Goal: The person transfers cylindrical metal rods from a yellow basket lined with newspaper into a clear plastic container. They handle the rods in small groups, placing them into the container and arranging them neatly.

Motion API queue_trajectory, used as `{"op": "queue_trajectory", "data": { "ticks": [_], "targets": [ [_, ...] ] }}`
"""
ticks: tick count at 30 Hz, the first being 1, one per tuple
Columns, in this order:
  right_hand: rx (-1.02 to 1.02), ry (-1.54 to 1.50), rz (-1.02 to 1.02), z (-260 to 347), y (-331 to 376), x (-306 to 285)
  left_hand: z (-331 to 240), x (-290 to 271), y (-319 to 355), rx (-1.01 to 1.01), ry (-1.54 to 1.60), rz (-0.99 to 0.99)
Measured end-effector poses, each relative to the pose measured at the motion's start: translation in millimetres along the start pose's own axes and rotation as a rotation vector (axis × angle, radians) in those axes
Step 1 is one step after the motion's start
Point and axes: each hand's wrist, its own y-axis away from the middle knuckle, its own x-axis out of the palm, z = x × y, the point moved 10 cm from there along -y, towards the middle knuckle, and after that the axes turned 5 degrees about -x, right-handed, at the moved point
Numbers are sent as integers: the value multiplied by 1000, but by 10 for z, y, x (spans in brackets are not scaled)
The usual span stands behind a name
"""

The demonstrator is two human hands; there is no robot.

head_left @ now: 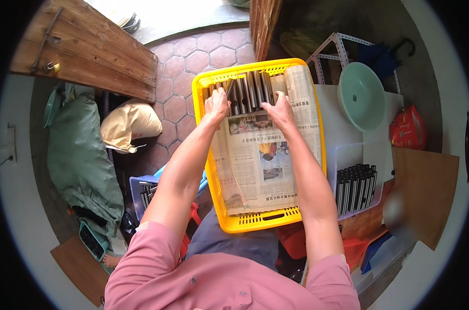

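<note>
A yellow plastic basket [323, 155] lined with newspaper [255, 181] lies before me. Along its far end, dark metal tubes [252, 93] sit side by side in a row. At the row's left end, my left hand [217, 107] has its fingers curled on a tube; one tube there leans out of line with its neighbours. My right hand [280, 110] is at the row's right end, thumb and forefinger spread, the thumb touching or nearly touching the last tube. Its other fingers are partly hidden.
A clear bin [356, 206] of similar upright tubes stands to the right, below a pale green basin [362, 96]. Left of my legs is a blue bin [137, 199] holding more tubes. A beige sack [131, 126] and a wooden door [97, 51] are farther left.
</note>
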Motion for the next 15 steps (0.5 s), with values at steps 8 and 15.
{"op": "queue_trajectory", "data": {
  "ticks": [8, 15],
  "targets": [
    [167, -25, 75, -331, -571, 459, -339, 314, -151, -226, 616, 207],
    [160, -445, 227, -386, -168, 586, -666, 548, 201, -231, 693, 416]
  ]
}}
